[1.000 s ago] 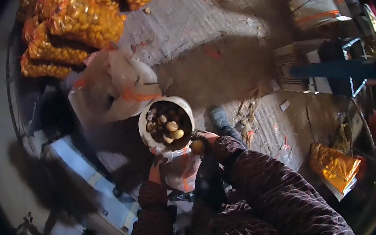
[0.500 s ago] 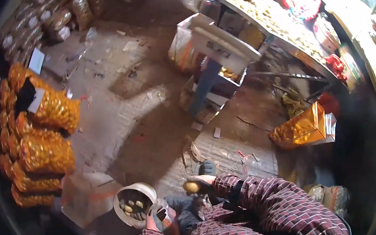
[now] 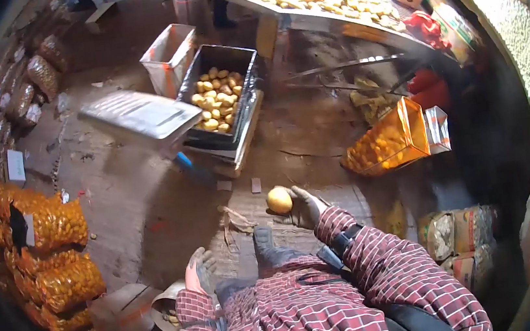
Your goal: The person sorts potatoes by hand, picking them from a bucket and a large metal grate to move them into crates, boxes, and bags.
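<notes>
In front of my body my right hand (image 3: 306, 208), gloved, is closed round a large yellow potato (image 3: 279, 200). My left hand (image 3: 203, 267), also gloved, is held over the floor with its fingers stretched out and nothing in them. Just left of that hand stands a pale bucket (image 3: 161, 301), partly covered by my sleeve; a few potatoes (image 3: 173, 318) show inside. Farther ahead, a black-lined crate (image 3: 247, 66) with many potatoes (image 3: 218, 99) sits on a platform below a tilted display panel (image 3: 141, 114), likely a scale's head.
Orange net sacks (image 3: 66, 283) of potatoes are stacked at left. A sorting table (image 3: 327, 21) covered with potatoes stands at the back right. An orange bag (image 3: 383, 142) leans at right, with packed sacks (image 3: 459, 235) nearer me. A pale open bag (image 3: 167, 55) stands beside the crate.
The view has shifted, bringing the crate's contents into sight. My left hand has come away from the bucket and opened. My right hand has moved forward, still holding the potato.
</notes>
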The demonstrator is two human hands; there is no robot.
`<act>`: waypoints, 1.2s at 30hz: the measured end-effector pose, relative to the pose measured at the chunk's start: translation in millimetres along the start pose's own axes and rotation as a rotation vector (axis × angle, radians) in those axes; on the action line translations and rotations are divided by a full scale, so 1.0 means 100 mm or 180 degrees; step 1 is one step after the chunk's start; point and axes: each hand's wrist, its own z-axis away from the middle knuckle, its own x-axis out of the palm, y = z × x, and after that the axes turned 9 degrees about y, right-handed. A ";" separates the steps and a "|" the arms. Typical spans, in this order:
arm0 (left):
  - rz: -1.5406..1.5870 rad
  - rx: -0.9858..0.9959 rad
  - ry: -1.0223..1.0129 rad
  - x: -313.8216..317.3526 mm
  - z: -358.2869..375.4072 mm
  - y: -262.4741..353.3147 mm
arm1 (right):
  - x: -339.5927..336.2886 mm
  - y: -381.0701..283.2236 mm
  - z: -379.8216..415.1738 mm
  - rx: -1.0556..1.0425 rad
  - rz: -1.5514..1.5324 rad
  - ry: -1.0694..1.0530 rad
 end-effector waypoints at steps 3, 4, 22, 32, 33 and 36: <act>-0.0352 0.0260 -0.0390 0.49 -0.24 0.07 | 0.23 -0.46 0.22 -0.0265 -0.0188 -0.0301; -0.0487 0.0300 -0.0633 0.79 -0.11 0.15 | 0.30 -0.55 0.25 -0.0376 -0.0098 -0.0328; 0.0356 0.0790 -0.2364 3.61 -0.56 0.86 | 0.27 -2.01 -0.02 -0.1324 0.1318 0.0629; 0.1805 0.0030 -0.1364 4.54 -1.75 1.67 | -1.19 -2.61 0.07 -0.0035 0.2297 0.2264; 0.2012 0.0038 -0.1426 4.68 -1.73 1.93 | -1.19 -2.68 0.23 0.0057 0.1999 0.2473; 0.1993 0.1213 -0.1610 4.95 -2.29 2.89 | -1.31 -2.87 0.56 -0.0197 0.1498 0.2679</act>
